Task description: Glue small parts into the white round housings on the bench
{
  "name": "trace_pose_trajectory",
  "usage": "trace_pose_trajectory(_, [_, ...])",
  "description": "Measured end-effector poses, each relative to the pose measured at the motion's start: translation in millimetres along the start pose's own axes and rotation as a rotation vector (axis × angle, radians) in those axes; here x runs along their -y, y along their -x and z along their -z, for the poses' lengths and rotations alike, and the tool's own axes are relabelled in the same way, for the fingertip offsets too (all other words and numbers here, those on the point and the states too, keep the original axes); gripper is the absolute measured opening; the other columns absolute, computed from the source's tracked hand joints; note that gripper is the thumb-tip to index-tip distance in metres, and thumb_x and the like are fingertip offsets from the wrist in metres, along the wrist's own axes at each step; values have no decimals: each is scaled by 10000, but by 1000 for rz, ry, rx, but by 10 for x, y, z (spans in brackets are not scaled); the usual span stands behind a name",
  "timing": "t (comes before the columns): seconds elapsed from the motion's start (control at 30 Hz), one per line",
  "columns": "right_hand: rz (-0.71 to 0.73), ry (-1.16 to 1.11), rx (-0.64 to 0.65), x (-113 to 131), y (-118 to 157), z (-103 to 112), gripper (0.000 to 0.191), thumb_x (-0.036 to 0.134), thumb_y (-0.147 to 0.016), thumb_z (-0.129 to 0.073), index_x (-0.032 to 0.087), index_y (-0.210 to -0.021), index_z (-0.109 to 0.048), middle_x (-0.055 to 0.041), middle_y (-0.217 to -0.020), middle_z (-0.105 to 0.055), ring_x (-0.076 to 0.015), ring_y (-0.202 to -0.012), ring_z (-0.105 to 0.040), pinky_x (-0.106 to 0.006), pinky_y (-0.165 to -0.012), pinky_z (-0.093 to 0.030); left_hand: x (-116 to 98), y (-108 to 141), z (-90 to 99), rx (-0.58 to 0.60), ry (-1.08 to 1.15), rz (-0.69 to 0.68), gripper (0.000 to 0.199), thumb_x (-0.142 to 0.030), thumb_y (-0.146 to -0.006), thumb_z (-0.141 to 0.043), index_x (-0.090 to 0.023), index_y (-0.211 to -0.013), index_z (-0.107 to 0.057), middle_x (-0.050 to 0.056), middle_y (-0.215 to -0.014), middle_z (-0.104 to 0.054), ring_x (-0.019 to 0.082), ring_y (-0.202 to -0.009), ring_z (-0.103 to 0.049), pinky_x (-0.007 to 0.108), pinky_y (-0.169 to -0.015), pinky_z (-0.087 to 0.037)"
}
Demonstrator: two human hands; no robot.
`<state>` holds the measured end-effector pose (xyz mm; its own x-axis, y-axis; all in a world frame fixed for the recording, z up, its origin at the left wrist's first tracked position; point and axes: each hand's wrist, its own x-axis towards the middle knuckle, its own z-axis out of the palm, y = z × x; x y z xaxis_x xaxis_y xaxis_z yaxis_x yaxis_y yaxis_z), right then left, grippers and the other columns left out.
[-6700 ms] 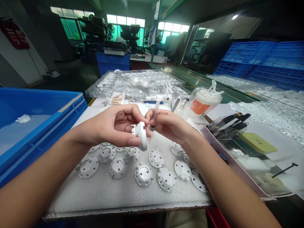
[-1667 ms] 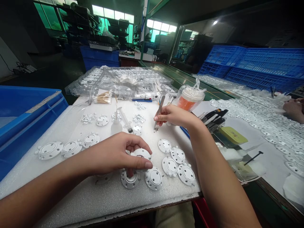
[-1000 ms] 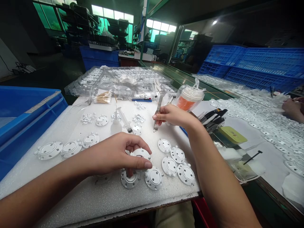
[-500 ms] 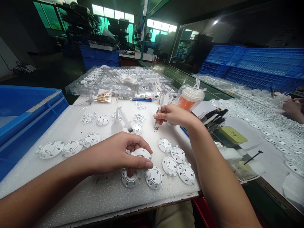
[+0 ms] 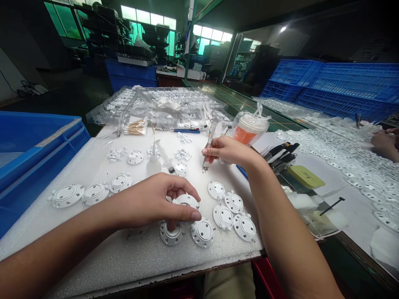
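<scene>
Between the thumb and fingers of my left hand (image 5: pixel 162 197) is a white round disc part (image 5: pixel 188 200), tilted and partly hidden by the hand. My right hand (image 5: pixel 220 150) pinches metal tweezers (image 5: pixel 211 135), their tips down at a small cluster of tiny dark pieces (image 5: pixel 205 169) on the white foam sheet (image 5: pixel 118 261). Below the held disc lie two similar discs, one partly covered by my left fingers and one white disc (image 5: pixel 202 232) in full view. Several more discs (image 5: pixel 223 217) sit between my forearms, and others (image 5: pixel 95 192) lie to the left.
A syringe (image 5: pixel 164 155) and a small squeeze bottle (image 5: pixel 153 162) stand beyond my left hand. Farther back are cotton swabs (image 5: pixel 136 126), clear trays (image 5: pixel 124 99) and a bagged cup (image 5: pixel 249 126). A blue bin (image 5: pixel 46 153) borders the left; a co-worker's hand (image 5: pixel 385 143) is far right.
Almost nothing differs. The tweezers tilt very slightly while their tips stay by the tiny pieces; my left hand keeps the disc in the same place.
</scene>
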<state>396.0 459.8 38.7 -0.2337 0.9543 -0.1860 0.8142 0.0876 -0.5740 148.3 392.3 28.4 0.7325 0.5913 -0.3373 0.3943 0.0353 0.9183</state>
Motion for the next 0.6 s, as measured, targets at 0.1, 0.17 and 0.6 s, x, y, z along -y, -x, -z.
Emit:
trace_pose_trajectory(0.1, [-6, -5, 15, 10, -14, -19, 238, 356, -871, -579, 165, -748, -648, -52, -798, -722, -147, -712, -633, -253, -604, -411, -2, -4, 5, 1, 6, 0, 330, -451, -728, -738, -273, -997, -664, -59, -699, -425, 140, -599, -648, 180, -527, -447])
trace_pose_trajectory(0.17, [-8, -3, 16, 10, -20, -26, 230, 351, -869, -583, 163, -754, -650, -53, -797, -722, -151, -723, -640, -255, -606, -413, -2, -8, 7, 2, 3, -3, 326, -452, -729, -737, -275, -993, -666, -61, -689, -416, 137, -592, -644, 176, -521, -445])
trace_pose_trajectory(0.6, [-5, 23, 12, 29, -29, -38, 242, 344, -872, -574, 169, -725, -652, -46, -773, -722, -159, -730, -648, -260, -646, -428, -8, -5, -15, 2, -16, -14, 327, -457, -741, -726, -249, -985, -661, -57, -648, -483, 133, -584, -636, 174, -516, -408])
